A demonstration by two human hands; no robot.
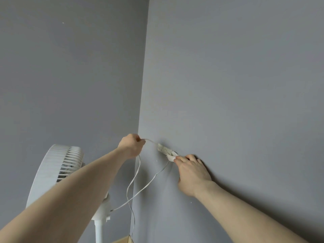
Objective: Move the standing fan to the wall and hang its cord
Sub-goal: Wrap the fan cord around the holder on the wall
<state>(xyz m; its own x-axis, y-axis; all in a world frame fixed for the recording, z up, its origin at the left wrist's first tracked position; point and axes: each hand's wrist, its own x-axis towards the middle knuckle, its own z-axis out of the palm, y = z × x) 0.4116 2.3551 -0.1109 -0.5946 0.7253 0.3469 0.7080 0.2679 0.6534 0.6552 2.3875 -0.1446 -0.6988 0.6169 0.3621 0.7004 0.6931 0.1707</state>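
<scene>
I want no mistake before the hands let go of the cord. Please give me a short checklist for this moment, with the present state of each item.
1. White standing fan near the grey wall: ok, it stands in the corner.
2. Left hand holds the thin white cord: ok, fist closed on it.
3. Right hand at the small white wall hook: ok, fingertips touch it.
4. Cord seated in the hook: cannot tell, the fingers hide it.
5. Hook's worn adhesive pad firm on the wall: cannot tell.
6. Cord slack hangs free: ok, loops hang below the hands.
</scene>
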